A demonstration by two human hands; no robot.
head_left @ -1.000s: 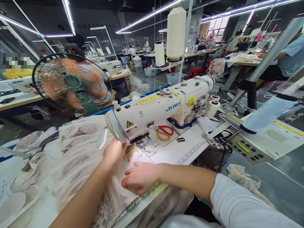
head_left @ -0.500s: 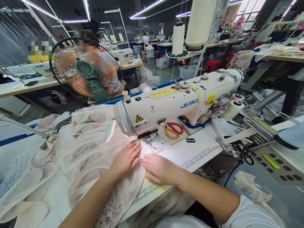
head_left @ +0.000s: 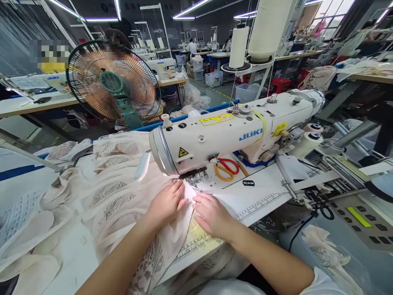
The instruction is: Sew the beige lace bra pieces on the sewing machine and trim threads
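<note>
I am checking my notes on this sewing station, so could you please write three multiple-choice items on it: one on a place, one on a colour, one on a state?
1. Where do the scissors lie?
A. on the machine bed under the sewing machine arm
B. on the fan
C. in the left hand

2. What colours are the scissor handles?
A. both blue
B. red and orange
C. both black

3. How do the left hand and right hand rest?
A. clenched in fists
B. lifted in the air
C. flat, palms down on the pale fabric

Answers: 1 A, they lie beneath the arm, right of the needle; 2 B, one loop red, one orange; 3 C, the fingers are spread on the cloth before the presser foot.
</note>
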